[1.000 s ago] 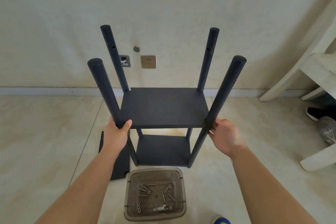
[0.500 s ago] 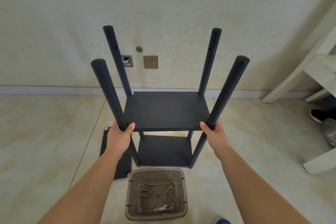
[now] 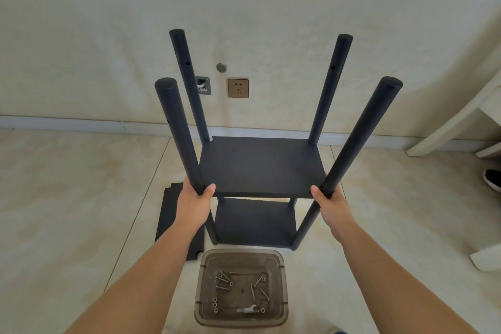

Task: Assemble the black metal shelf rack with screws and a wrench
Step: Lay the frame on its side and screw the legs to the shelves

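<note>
Rack (image 3: 261, 168) stands upright, frame centre, posts' long axis vertical, straight ahead of both hands. Left hand (image 3: 193, 205) grips near-left post, right hand (image 3: 329, 205) grips near-right post, both at mid-shelf level, equally near. Spare panel (image 3: 173, 222) on floor, lower left.

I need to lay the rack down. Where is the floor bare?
Bare floor lies left of the panel, and more right of the rack before the white furniture. Near the bin it is crowded.
</note>
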